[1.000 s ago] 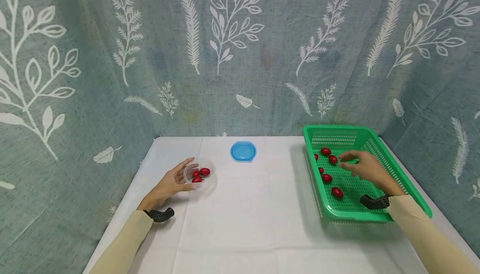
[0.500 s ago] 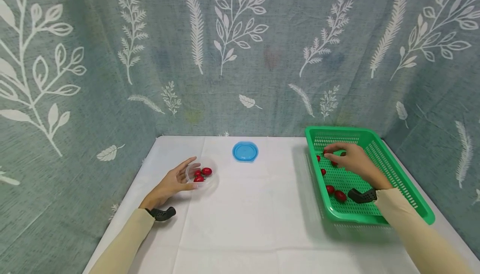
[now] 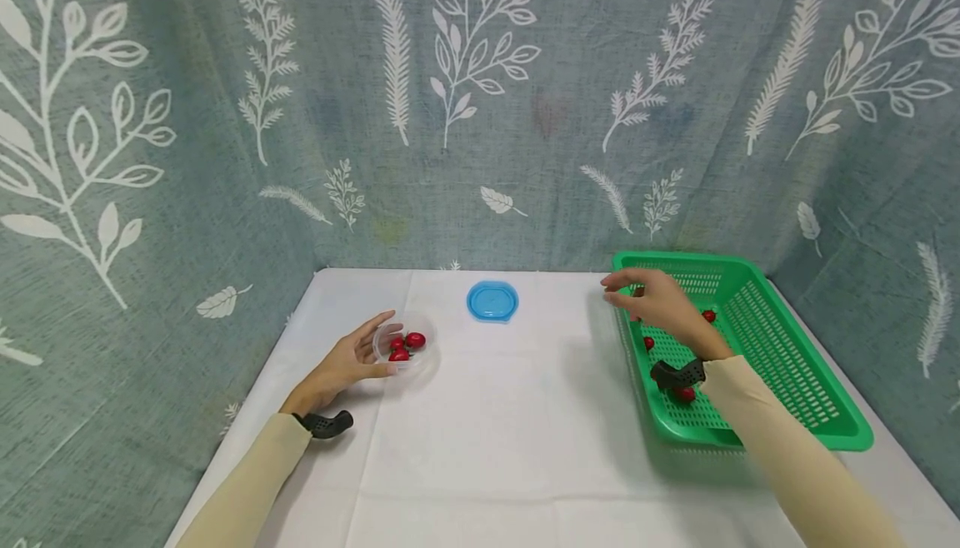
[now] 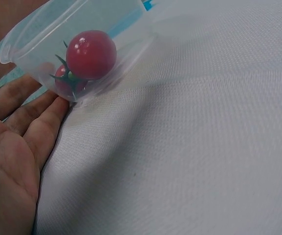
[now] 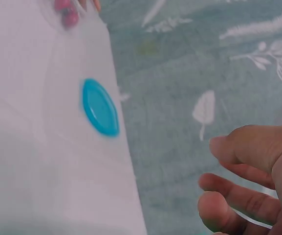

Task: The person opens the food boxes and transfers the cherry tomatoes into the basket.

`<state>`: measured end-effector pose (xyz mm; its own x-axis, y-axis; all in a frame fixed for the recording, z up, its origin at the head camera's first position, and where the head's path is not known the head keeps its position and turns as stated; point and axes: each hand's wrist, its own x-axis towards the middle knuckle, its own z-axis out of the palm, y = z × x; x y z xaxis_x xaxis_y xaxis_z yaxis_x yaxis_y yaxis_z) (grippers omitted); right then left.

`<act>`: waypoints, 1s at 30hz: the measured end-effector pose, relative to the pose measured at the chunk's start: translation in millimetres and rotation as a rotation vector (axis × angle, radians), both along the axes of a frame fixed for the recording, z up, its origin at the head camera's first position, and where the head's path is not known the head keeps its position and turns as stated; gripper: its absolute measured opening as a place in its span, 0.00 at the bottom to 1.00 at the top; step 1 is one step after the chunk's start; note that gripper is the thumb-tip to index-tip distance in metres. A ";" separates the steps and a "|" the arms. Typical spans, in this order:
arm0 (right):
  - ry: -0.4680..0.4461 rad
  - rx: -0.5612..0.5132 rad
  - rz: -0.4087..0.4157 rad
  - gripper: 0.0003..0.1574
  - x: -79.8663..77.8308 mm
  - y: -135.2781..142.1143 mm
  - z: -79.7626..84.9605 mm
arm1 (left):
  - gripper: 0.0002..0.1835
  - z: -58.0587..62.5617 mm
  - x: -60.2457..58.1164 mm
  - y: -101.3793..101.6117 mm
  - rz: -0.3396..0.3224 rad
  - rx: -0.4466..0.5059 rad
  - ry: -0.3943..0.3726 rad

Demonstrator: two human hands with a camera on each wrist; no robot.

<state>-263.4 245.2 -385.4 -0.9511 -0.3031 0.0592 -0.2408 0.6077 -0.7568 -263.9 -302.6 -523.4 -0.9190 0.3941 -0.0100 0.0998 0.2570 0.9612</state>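
My left hand (image 3: 341, 371) curves around the side of a clear plastic container (image 4: 48, 41), thumb on the near side and fingers on the far side. Several cherry tomatoes (image 4: 91, 55) with green stems lie inside it. Over the left rim of the green basket (image 3: 787, 348), my right hand (image 3: 660, 306) hovers with fingers bent. The right wrist view shows a gap between thumb and fingers (image 5: 243, 191), with nothing visible in it. Beneath that hand and forearm, more cherry tomatoes (image 3: 708, 316) lie scattered in the basket; the hand hides part of them.
A blue lid (image 3: 492, 302) lies flat near the table's back edge, between container and basket. White cloth (image 3: 465, 440) covers the table. A patterned grey-green curtain (image 3: 300, 140) closes off the back and both sides.
My right hand has moved left across the basket, from among the tomatoes to above the left rim. The left hand keeps its place at the container. The head view has shifted slightly.
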 end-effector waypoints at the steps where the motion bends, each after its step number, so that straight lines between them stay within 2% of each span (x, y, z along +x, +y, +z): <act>1: -0.002 -0.002 0.007 0.20 -1.1 -5.2 -0.3 | 0.53 0.1 0.6 -0.2 0.001 -0.003 0.003; 11: -0.010 -0.019 0.077 0.15 -9.2 -59.1 -6.5 | 0.53 -0.3 2.2 -1.0 0.014 -0.017 0.002; 19: -0.014 -0.019 0.126 0.15 -12.1 -96.2 -8.5 | 0.53 1.7 3.5 1.5 0.016 -0.011 0.009; 30: 0.025 -0.029 0.224 0.13 -12.3 -142.4 -11.5 | 0.53 0.9 4.6 1.7 0.007 -0.010 0.016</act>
<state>-275.7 102.8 -396.9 -0.8585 -0.5042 0.0938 -0.3860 0.5149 -0.7654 -259.3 -300.9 -522.5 -0.9220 0.3873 0.0004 0.1128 0.2677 0.9569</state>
